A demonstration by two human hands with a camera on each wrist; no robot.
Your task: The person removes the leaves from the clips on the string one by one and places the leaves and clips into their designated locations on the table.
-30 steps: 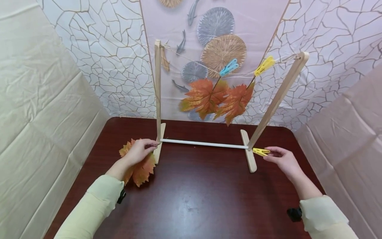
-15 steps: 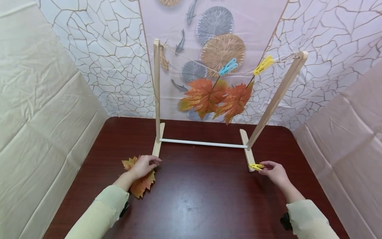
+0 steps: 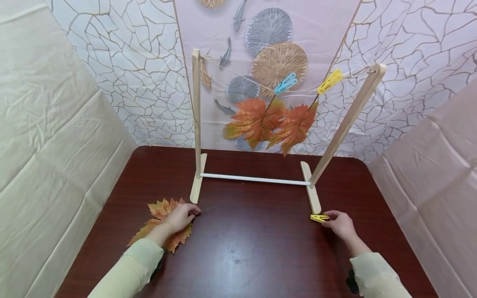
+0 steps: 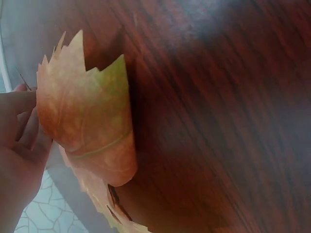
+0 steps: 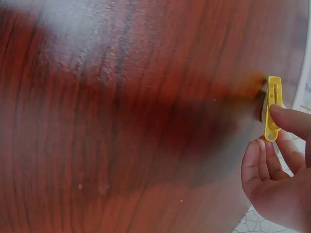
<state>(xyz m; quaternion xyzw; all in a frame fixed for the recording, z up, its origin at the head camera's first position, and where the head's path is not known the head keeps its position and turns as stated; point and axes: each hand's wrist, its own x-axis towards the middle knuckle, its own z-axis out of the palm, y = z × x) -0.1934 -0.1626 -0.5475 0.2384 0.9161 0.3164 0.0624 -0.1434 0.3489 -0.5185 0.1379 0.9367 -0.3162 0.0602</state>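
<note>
On the left of the table, my left hand (image 3: 180,217) pinches the thin stem of an orange and yellow artificial maple leaf (image 3: 182,238). The leaf spreads under the hand and wrist; in the left wrist view its blade (image 4: 87,107) curves up beside the fingers. To the right, my right hand (image 3: 340,225) grips a yellow clothespin (image 3: 318,218) between thumb and fingers, close to the near end of the rack's right foot. The right wrist view shows the thumb pressing the side of this clothespin (image 5: 273,92).
A wooden rack with a left post (image 3: 197,116), a right post (image 3: 348,124) and a white crossbar (image 3: 253,179) stands ahead. From its string, a blue clothespin (image 3: 285,84) and another yellow clothespin (image 3: 330,81) each hold a maple leaf. Cloth walls surround the dark table (image 3: 238,248).
Both hands have come down and nearer to me from beside the rack. The maple leaf moved with the left hand, the yellow clothespin with the right. The rack has stayed in place.
</note>
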